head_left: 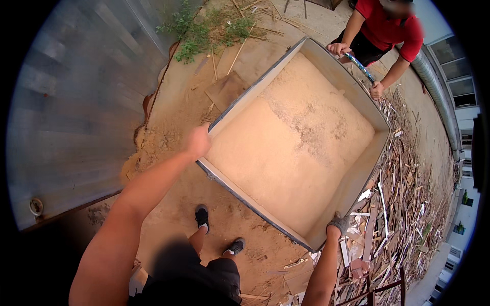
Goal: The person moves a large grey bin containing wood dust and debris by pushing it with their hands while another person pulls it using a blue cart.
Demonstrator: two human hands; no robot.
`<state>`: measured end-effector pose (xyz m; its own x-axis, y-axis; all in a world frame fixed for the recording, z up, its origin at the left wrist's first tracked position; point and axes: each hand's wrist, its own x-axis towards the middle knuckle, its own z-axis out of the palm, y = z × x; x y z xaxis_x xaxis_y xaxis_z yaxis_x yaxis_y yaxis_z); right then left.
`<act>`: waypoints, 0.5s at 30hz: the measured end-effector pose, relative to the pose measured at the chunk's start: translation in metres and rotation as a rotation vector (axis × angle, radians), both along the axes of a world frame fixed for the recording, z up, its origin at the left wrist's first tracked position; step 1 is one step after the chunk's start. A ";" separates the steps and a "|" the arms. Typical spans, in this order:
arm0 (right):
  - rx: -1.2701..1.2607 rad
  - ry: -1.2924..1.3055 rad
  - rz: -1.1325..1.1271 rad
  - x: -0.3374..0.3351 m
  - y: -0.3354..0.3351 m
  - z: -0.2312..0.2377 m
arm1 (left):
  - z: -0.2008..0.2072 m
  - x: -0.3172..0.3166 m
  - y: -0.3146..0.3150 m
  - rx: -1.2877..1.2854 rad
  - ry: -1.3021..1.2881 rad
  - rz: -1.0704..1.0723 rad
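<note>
A large square metal bin (222,176) spans the middle, loaded with fine pale sawdust (265,158) that has a greyer, coarser patch toward the far right. My left hand (199,142), somewhat blurred, is closed on the rim at the bin's left corner. In a grey glove, my right hand (339,223) grips the near part of the right wall's rim. Across the bin, a person in a red shirt (390,28) holds a blue-green patterned handle (360,66) at its far side with both hands.
Scrap wood strips and boards (388,204) lie heaped along the right side. A corrugated metal wall (87,112) rises at the left, with spilled sawdust by its edge. Green weeds (194,38) grow at the far left. A dark metal frame (375,290) stands low on the right.
</note>
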<state>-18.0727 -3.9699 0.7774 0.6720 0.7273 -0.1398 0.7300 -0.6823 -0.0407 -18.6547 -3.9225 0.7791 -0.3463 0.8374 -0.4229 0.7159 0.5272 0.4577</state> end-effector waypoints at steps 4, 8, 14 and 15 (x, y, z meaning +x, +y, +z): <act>0.032 0.101 0.100 -0.021 0.014 0.013 | 0.005 0.000 -0.004 0.014 0.069 -0.033; 0.041 0.089 0.053 -0.013 0.013 0.018 | -0.003 0.013 -0.003 0.059 0.092 -0.004; 0.107 0.132 0.039 -0.001 0.021 0.006 | 0.000 0.025 -0.005 0.094 0.128 0.018; 0.092 0.134 0.017 0.003 0.028 -0.001 | -0.007 0.026 -0.005 0.135 0.126 0.018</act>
